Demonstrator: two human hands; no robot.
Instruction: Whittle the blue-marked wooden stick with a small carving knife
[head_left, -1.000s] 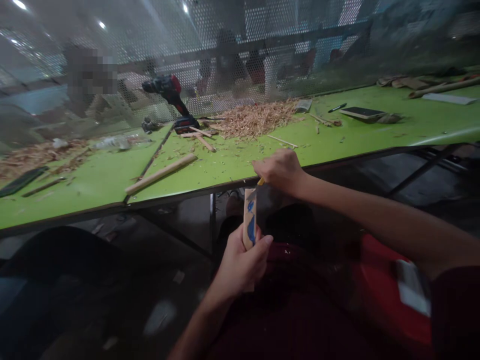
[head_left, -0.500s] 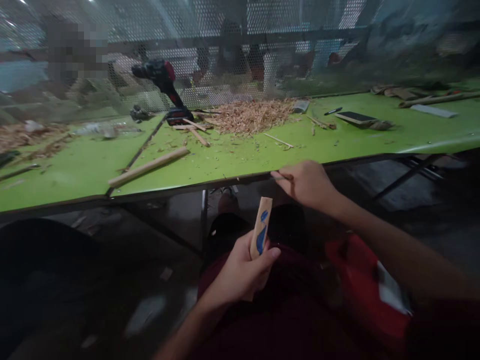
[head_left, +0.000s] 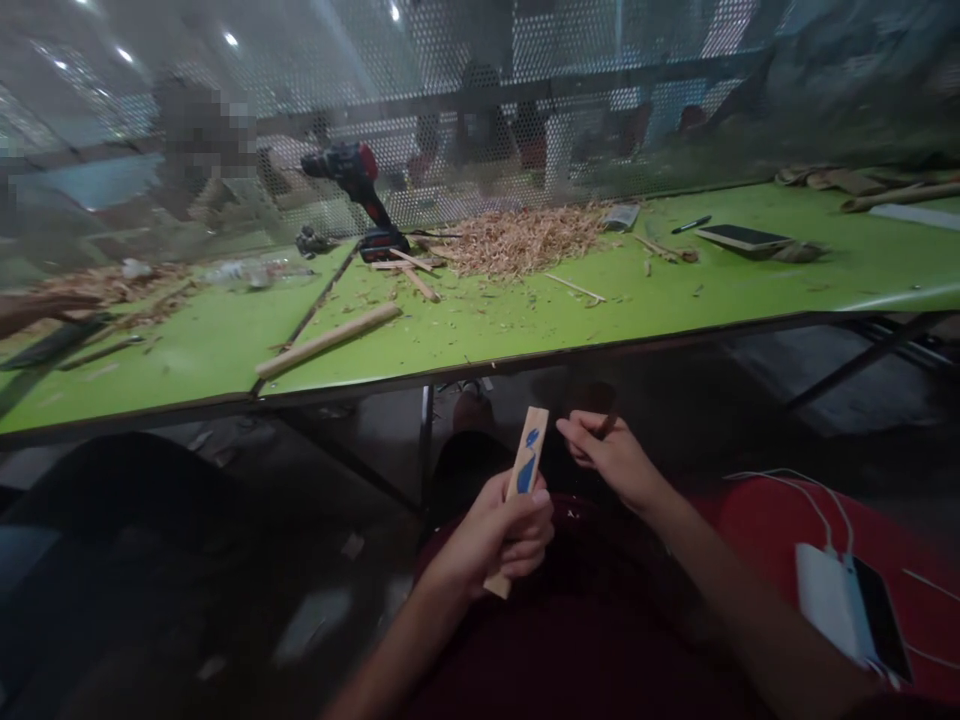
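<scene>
The left hand [head_left: 508, 535] is closed around a flat, pale wooden strip [head_left: 527, 452] with blue markings, held tilted below the green tabletop [head_left: 450, 330]. The right hand [head_left: 611, 455], fingers curled, lies just beside it; whether it grips anything is unclear. Curly wood shavings [head_left: 525, 240] form a loose heap.

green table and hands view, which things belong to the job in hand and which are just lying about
In hand:
- blue-marked wood strip, held by the left hand
- right hand near it; its grip is unclear

Seemingly just lying about:
- drill
- round stick
- shavings
- pen
- white device with cables, on red seat
</scene>
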